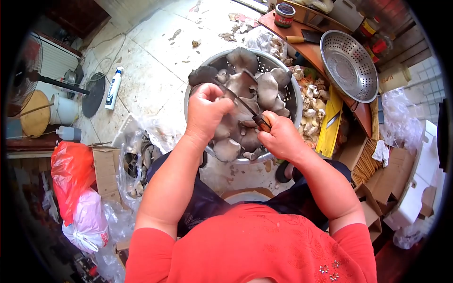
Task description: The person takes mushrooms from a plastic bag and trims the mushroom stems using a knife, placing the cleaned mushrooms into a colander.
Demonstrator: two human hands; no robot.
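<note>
My right hand [283,136] grips the dark wooden handle of a knife [244,104], its blade slanting up and left towards my other hand. The fingers of my left hand [205,113] are curled closed at an oyster mushroom [202,75] with a dark grey cap; its stem end is partly hidden by the fingers. Below both hands stands a large metal colander [297,96] holding several grey oyster mushrooms [268,89], some cap up and some on their sides.
Right of the colander lies a heap of pale mushroom trimmings [311,101] beside a yellow strip [331,120]. A second colander [349,66], a cleaver [311,36] and a can [284,15] rest on a wooden board. To the left are a plastic bag of mushrooms [134,162] and a white-and-blue bottle [113,88].
</note>
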